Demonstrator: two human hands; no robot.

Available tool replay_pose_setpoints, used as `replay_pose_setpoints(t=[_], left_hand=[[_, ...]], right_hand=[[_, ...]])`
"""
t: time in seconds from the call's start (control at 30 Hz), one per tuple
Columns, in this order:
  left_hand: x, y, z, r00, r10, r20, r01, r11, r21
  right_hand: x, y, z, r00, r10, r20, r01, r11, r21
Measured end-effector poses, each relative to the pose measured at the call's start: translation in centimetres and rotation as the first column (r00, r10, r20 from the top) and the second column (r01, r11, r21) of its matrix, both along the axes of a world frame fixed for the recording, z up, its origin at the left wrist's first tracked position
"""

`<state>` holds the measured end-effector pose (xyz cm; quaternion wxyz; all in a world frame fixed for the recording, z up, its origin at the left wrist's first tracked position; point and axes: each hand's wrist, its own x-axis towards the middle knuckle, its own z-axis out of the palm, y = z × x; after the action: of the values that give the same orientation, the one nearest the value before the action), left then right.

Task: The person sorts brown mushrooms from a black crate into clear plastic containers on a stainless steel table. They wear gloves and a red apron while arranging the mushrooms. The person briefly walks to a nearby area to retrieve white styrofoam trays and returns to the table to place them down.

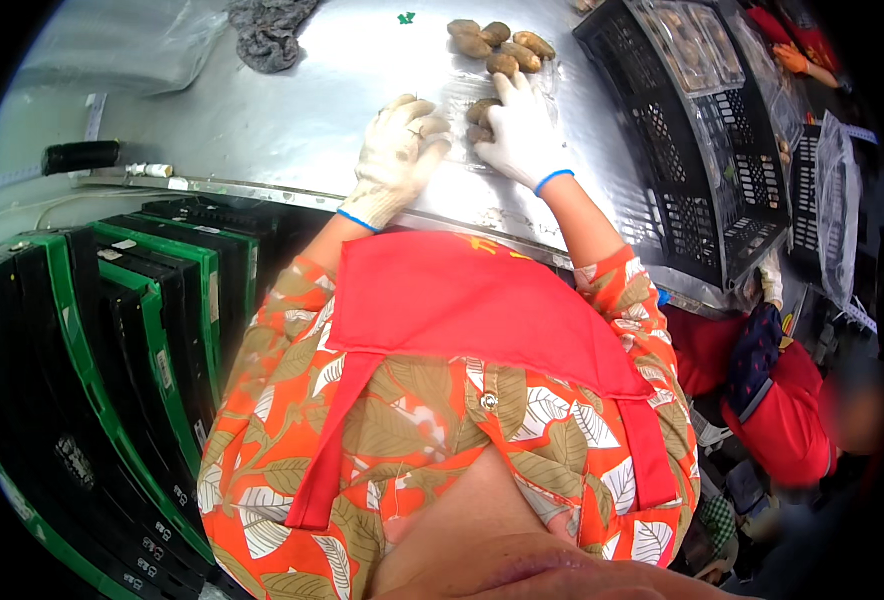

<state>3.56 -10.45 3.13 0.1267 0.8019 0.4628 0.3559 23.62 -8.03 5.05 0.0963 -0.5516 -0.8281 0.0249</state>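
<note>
Both my hands wear white knitted gloves with blue cuffs, over a shiny metal table [302,130]. My right hand [527,125] curls around a pair of brown potatoes [480,113], thumb on the near side and fingers beyond them. Just past its fingertips lies a loose group of several potatoes [520,56]. To the left, my left hand [400,145] rests low over the table with bent fingers and the thumb apart. Nothing shows in it, though its palm is hidden.
At right stands a black plastic crate [667,150] with clear packs of potatoes [690,45] on it. A dark grey cloth [267,32] and green scrap [406,18] lie on the far table. Green-and-black crates [152,330] stack at left. Co-workers in red [782,410] are at right.
</note>
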Motion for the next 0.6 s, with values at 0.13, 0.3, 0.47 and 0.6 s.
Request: replay_pose_setpoints(t=[0.13,0.3,0.47,0.6], left_hand=[[-0.2,1.2,0.0,0.988,0.032,0.151,-0.018,0.995,-0.095],[2.0,1.9,1.1,0.878,0.036,0.478,0.261,0.799,-0.541],[3.2,3.6,2.3,0.84,0.024,0.542,0.438,0.56,-0.704],[4.3,3.7,0.7,0.747,0.037,0.664,0.505,0.618,-0.602]], right_hand=[[2.0,0.0,0.2,0.838,-0.169,-0.518,0.041,0.967,-0.25],[3.4,-1.1,-1.0,-0.148,-0.619,-0.772,-0.422,0.745,-0.516],[2.7,-1.4,-3.7,-0.479,-0.568,-0.669,-0.501,0.803,-0.323],[1.6,-1.7,-2.9,-0.471,-0.564,-0.678,-0.453,0.814,-0.363]])
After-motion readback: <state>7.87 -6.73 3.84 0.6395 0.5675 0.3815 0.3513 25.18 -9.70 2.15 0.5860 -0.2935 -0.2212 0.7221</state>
